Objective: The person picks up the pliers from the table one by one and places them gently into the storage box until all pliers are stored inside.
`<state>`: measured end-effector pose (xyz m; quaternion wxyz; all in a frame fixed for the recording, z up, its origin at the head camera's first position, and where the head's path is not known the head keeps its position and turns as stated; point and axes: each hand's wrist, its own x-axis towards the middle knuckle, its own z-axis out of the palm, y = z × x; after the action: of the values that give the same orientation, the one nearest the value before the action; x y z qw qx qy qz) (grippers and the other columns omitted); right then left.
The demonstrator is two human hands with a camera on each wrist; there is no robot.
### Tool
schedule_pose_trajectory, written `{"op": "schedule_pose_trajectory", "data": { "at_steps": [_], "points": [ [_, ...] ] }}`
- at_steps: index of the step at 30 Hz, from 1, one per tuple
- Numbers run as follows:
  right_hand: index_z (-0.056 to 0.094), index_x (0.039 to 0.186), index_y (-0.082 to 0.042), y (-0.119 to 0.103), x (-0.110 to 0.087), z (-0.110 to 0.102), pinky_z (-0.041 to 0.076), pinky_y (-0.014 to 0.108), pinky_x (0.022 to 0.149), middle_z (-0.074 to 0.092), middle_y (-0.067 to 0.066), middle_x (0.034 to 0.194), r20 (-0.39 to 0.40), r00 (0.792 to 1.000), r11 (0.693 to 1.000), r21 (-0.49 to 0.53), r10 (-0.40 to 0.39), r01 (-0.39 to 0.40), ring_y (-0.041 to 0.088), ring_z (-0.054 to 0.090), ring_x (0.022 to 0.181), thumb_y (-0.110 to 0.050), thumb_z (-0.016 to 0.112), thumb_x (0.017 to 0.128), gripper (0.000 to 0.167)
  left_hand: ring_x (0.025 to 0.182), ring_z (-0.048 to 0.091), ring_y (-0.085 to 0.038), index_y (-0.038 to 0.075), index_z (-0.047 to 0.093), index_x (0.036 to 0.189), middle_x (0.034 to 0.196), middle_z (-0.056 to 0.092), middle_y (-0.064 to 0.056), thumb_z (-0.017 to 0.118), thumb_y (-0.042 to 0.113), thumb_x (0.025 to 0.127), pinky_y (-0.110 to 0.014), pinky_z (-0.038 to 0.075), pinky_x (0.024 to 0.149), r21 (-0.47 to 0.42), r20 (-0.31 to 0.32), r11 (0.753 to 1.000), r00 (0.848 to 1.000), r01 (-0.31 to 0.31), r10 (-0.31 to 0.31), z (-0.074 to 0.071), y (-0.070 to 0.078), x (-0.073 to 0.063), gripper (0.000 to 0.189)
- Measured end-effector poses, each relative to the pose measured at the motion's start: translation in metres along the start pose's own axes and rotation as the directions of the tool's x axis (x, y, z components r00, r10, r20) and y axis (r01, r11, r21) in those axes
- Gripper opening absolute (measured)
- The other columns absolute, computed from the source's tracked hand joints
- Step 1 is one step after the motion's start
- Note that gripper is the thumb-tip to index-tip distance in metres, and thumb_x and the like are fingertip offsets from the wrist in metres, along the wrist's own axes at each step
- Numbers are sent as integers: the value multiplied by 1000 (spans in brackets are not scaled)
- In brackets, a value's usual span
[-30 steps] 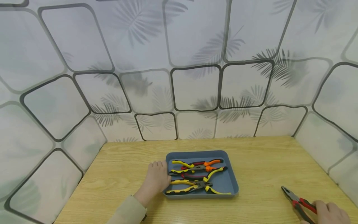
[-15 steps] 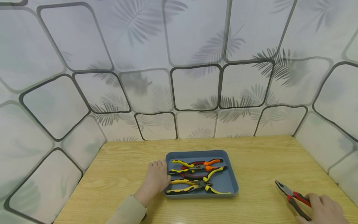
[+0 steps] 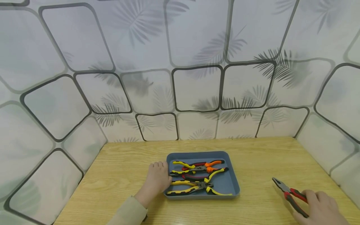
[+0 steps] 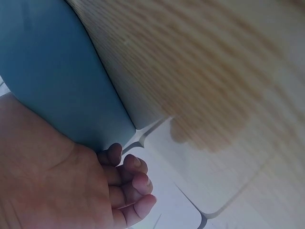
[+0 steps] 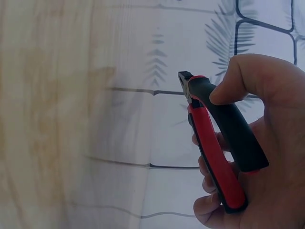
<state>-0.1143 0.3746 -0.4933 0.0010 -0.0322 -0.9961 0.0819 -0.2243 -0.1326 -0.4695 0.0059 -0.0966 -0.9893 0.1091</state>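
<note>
In the head view, my left hand (image 3: 158,177) holds the left side of a shallow blue-grey tray (image 3: 235,184), its thumb at the rim. The left wrist view shows the curled fingers of that left hand (image 4: 126,191) beside the tray's outer wall (image 4: 57,62); the thumb is hidden there. My right hand (image 3: 322,209) grips combination pliers (image 3: 287,189) with red and black handles, right of the tray and pointing up-left. Up close, the right thumb presses one handle of the pliers (image 5: 214,152) while the fingers curl round the other.
Several pliers lie in the tray, among them yellow-and-black ones (image 3: 182,191) and an orange-handled pair (image 3: 215,163). Beneath everything is a wooden table (image 3: 258,162). A patterned cloth (image 3: 197,90) stands behind the table and along both sides.
My right hand has carried the combination pliers leftward and slightly away from me, toward the tray. The left hand and the tray have stayed in place.
</note>
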Motion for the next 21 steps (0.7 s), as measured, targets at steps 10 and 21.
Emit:
{"op": "schedule_pose_trajectory", "data": {
  "at_steps": [10, 21],
  "points": [
    [59, 116, 11, -12, 5, -7, 42, 55, 79, 56, 19, 92, -72, 995, 997, 26, -74, 76, 32, 53, 86, -49, 75, 90, 67, 95, 60, -28, 2, 59, 114, 100, 62, -13, 63, 43, 99, -46, 51, 94, -12, 9, 1000, 1000, 8, -7, 0, 0, 1, 44],
    [58, 116, 9, -27, 11, -19, 44, 60, 81, 58, 21, 96, -137, 982, 989, 54, -131, 140, 36, 55, 89, -39, 81, 85, 62, 95, 60, -28, 2, 59, 114, 99, 62, -13, 63, 44, 99, -45, 51, 93, -4, 5, 1000, 1000, 5, -5, 2, 0, 2, 45]
  ]
}}
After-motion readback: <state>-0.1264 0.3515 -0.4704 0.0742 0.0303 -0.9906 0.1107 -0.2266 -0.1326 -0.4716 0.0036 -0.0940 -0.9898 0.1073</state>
